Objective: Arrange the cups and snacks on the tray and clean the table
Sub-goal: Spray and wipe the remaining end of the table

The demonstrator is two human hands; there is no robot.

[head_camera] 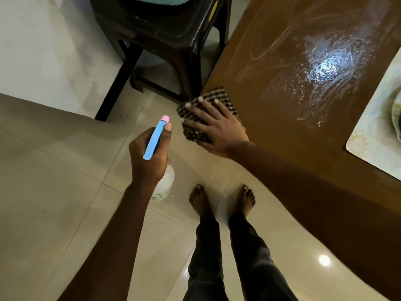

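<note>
We take the brown table (271, 131) as our landmark and place everything against it. Our right hand (214, 127) lies flat at the table's near left corner, fingers spread wide and pressed down on a folded striped cloth (213, 95); it grips nothing, it simply pins the cloth so that the whole pad drags across the surface. Part of the cloth hangs past the table's edge, which we judge to be deliberate: wiping toward the corner lets crumbs fall off the side, and a few pale specks already lie on the floor (65, 170) just off that edge, near our bare feet. Our left hand (149, 157) is held clear of the table, out over the floor, with its fingers curled closed around the neck of a spray bottle (163, 183) and the thumb resting along the blue trigger head (155, 140); we keep it off the top so the wiping path stays free, yet ready for another squirt. Farther in from the corner, a wet, shiny patch (325, 66) dotted with crumbs shows where more wiping is needed. At the table's right side sits the patterned tray (366, 135), only partly in view; what it carries we cannot tell. A dark chair (165, 40) stands just beyond the table's left edge.
</note>
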